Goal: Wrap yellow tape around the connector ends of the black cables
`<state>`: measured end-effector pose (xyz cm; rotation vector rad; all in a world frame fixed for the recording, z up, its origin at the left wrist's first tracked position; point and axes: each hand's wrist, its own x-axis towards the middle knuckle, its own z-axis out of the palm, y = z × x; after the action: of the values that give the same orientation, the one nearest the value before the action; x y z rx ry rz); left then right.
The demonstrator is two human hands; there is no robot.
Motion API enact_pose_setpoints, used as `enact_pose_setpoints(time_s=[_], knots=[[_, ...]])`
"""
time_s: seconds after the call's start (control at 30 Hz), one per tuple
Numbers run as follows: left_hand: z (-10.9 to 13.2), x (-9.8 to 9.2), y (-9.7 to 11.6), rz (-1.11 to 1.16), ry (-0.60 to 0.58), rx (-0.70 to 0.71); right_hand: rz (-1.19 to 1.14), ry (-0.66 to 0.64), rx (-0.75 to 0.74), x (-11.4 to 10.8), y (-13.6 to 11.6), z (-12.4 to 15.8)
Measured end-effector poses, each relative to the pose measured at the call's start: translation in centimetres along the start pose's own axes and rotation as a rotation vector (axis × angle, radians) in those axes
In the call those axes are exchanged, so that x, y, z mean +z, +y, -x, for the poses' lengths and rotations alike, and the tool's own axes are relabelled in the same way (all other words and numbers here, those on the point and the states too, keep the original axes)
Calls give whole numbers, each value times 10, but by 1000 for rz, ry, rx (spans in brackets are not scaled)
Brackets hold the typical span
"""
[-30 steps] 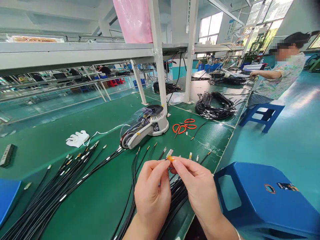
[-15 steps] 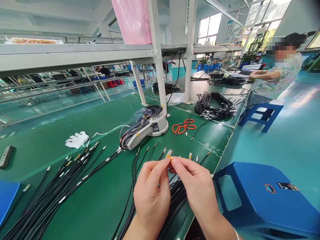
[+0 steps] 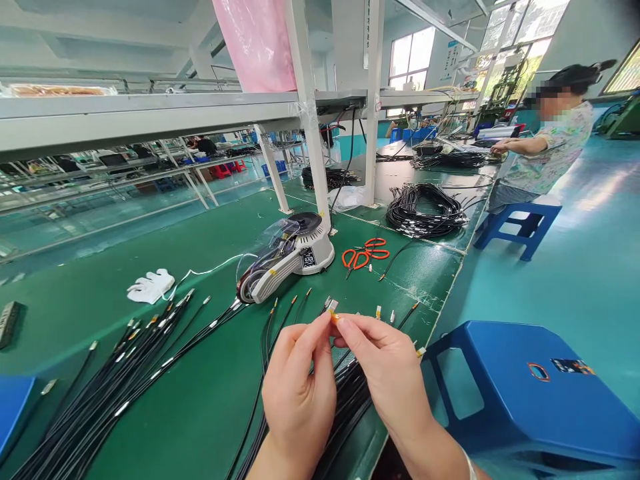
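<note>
My left hand (image 3: 300,380) and my right hand (image 3: 393,370) meet fingertip to fingertip above the green bench. Pinched between both thumbs and forefingers is a cable end with a silver connector (image 3: 333,305) and a bit of amber tape (image 3: 335,319) around it. The cable behind that end is hidden by my fingers. Beneath my hands runs a bundle of black cables (image 3: 345,407), some ends showing amber tape. Left of my hands lies a second bundle of black cables (image 3: 125,387) with silver tips and white labels.
A tape dispenser (image 3: 287,257) stands ahead. Red-handled scissors (image 3: 356,259) lie to its right, a white glove (image 3: 150,287) to its left. Farther off is a coil of black cable (image 3: 425,210). A blue stool (image 3: 540,393) stands at right; a co-worker (image 3: 545,147) sits beyond.
The whole view has shifted slightly, so most things sit a little farther left. Both hands keep their pinch on the cable end, and the connector appears turned slightly.
</note>
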<state>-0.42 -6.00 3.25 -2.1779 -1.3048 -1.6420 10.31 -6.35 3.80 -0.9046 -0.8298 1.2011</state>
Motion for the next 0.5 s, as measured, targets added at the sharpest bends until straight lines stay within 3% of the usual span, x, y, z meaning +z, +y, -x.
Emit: enact_pose_setpoints(time_s=[0.23,0.5], knots=[[-2,0,2,-39,8,-27,18,-12,7,-1,4,-3],[-5,0,4,36,-44,-182,-28,-17,-10,0,2,-5]])
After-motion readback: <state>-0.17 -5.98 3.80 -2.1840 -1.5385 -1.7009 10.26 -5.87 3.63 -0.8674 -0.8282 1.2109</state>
